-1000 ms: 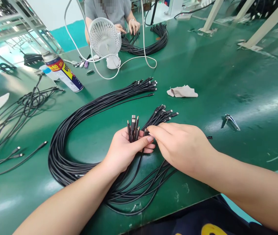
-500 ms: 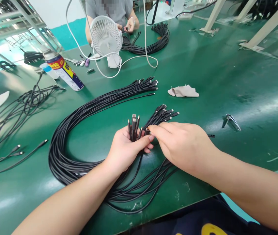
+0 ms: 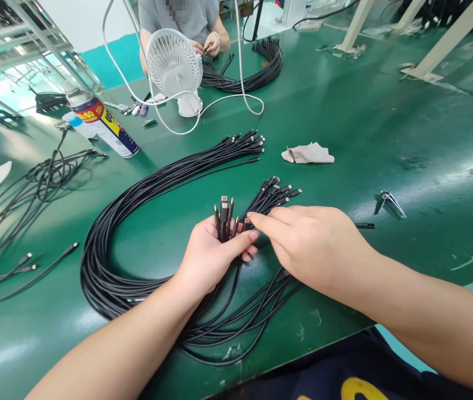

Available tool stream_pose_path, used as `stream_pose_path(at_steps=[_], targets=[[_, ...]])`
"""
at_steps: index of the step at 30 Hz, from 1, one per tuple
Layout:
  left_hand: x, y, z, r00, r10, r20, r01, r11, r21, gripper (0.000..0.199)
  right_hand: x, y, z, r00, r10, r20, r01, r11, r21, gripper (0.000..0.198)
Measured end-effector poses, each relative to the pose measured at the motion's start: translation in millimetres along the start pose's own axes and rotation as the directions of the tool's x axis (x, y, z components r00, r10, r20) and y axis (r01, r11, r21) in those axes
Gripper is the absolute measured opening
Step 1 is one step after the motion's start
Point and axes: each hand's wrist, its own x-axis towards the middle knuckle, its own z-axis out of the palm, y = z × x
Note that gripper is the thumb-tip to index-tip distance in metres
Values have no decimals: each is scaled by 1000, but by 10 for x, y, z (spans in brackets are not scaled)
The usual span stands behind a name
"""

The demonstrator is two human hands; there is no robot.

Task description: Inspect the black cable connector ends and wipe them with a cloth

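Several black cables are gathered in my left hand (image 3: 215,250), their USB-type plugs (image 3: 224,214) standing upright above the fingers and thumb. My right hand (image 3: 311,239) is closed, its index fingertip at one plug (image 3: 246,223) beside the left thumb. The right thumb and what those fingers grip are mostly hidden. Behind the right wrist juts the end of a thin black stick-like piece (image 3: 365,225). Below and left of my hands, a large bundle of black cables (image 3: 95,250) curves in a U, plug ends (image 3: 278,191) lying just behind my right hand.
A spray can (image 3: 111,130), a white fan (image 3: 174,69) and a beige cloth (image 3: 308,153) stand or lie beyond the bundle. A nail clipper (image 3: 391,203) is at the right. Loose cables (image 3: 49,178) spread at the left. Opposite, a person (image 3: 182,22) handles another cable bundle (image 3: 261,78).
The whole view has shifted slightly to the left. More of the thin black piece shows behind my right wrist. Both hands stay at the plugs in nearly the same pose.
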Motion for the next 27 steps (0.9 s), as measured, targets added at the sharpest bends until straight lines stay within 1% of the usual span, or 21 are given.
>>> stream_pose_path(at_steps=[6, 16, 27], targets=[[-2, 24, 12, 1000, -14, 8, 14, 1000, -7, 35, -4, 29, 1, 1000, -16, -16, 16, 1000, 3, 31], [-28, 48, 38, 999, -49, -10, 49, 999, -3, 34, 7, -15, 42, 997, 31, 69, -35, 998, 60, 23], [-11, 40, 39, 999, -18, -43, 20, 999, 40, 33, 44, -55, 36, 989, 86, 118, -93, 994, 53, 22]])
